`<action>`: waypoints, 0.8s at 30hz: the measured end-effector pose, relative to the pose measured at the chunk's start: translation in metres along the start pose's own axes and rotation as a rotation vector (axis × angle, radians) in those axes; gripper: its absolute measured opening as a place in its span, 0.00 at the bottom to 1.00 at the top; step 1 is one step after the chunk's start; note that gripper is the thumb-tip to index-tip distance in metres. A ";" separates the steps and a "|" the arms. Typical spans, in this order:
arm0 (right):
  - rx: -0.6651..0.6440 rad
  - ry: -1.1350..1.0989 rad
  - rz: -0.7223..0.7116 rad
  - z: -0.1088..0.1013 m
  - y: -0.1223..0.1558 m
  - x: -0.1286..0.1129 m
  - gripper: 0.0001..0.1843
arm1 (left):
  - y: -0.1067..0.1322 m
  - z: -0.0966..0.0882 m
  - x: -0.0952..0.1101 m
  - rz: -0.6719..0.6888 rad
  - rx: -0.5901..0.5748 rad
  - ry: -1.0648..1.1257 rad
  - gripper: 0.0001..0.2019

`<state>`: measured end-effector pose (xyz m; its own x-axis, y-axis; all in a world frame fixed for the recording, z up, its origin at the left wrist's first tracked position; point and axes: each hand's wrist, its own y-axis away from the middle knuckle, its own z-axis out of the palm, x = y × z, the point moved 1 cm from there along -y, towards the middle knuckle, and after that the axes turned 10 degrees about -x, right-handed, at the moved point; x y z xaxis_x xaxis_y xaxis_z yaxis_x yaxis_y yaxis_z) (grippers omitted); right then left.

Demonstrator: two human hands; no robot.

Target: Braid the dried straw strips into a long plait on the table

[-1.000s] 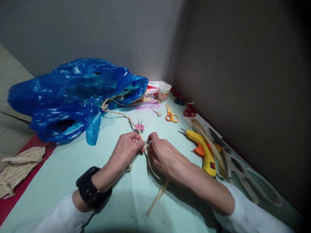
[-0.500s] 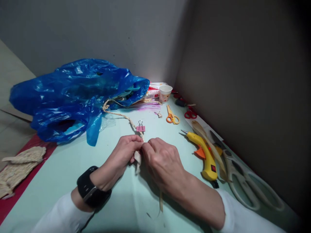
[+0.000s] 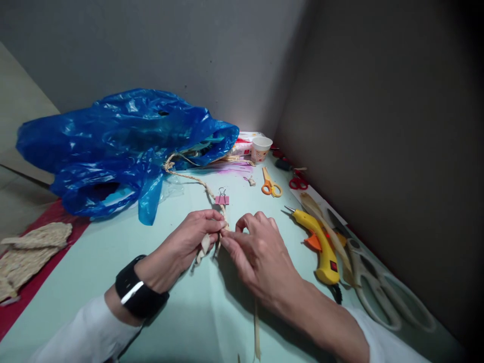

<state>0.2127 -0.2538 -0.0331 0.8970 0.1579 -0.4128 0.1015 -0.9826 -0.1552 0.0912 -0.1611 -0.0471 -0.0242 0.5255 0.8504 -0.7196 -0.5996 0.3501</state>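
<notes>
A thin tan braided cord [image 3: 192,177] runs from the mouth of a blue plastic bag toward me, with a pink binder clip [image 3: 222,200] fastened on it. Just on my side of the clip, my left hand [image 3: 196,234] pinches the cord between thumb and fingers. Loose pale fibre strips [image 3: 204,247] hang below those fingers. My right hand [image 3: 257,247] meets it there, thumb and forefinger pinched at the cord's near end, the other fingers curled. Another dry strip [image 3: 257,327] trails out beneath my right hand toward the near edge.
The blue plastic bag [image 3: 124,136] fills the back left. At right lie a yellow glue gun [image 3: 321,247], large scissors [image 3: 378,287] and orange-yellow scissors [image 3: 270,186]. A paper cup [image 3: 260,149] stands at the back by the wall. A woven piece [image 3: 34,257] lies at far left.
My right hand has opened from a closed fist into a finger-and-thumb pinch, drawn slightly right. The loose strips under my left hand have swung left. The view has shifted slightly.
</notes>
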 end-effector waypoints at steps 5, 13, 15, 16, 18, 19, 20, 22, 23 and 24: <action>-0.172 -0.439 0.025 -0.007 -0.010 0.017 0.12 | 0.001 0.000 -0.003 0.024 0.064 -0.103 0.05; -0.279 -0.684 0.104 0.002 -0.026 0.032 0.15 | 0.002 0.006 -0.002 0.076 0.040 -0.189 0.02; -0.353 -0.795 0.091 0.008 -0.030 0.034 0.16 | 0.001 0.007 -0.003 0.074 0.048 -0.208 0.02; -0.368 -0.831 0.097 0.010 -0.031 0.035 0.17 | 0.001 0.008 -0.003 0.071 0.057 -0.217 0.02; -0.383 -0.840 0.113 0.012 -0.033 0.038 0.17 | 0.000 0.008 -0.004 0.063 0.081 -0.227 0.03; -0.394 -0.832 0.117 0.011 -0.034 0.039 0.17 | 0.000 0.008 -0.004 0.062 0.090 -0.232 0.03; -0.408 -0.824 0.119 0.009 -0.034 0.041 0.17 | 0.000 0.007 -0.004 0.063 0.099 -0.239 0.03; -0.445 -0.814 0.117 0.004 -0.035 0.043 0.17 | 0.000 0.006 -0.005 0.063 0.116 -0.257 0.03; -0.457 -0.797 0.117 0.002 -0.035 0.043 0.17 | 0.000 0.006 -0.005 0.067 0.125 -0.272 0.03; -0.454 -0.762 0.117 -0.001 -0.036 0.044 0.16 | 0.000 0.005 -0.006 0.072 0.132 -0.291 0.04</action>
<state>0.2490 -0.2119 -0.0451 0.3990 -0.0825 -0.9133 0.3330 -0.9149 0.2281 0.0950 -0.1674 -0.0498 0.1414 0.2961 0.9446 -0.6267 -0.7119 0.3170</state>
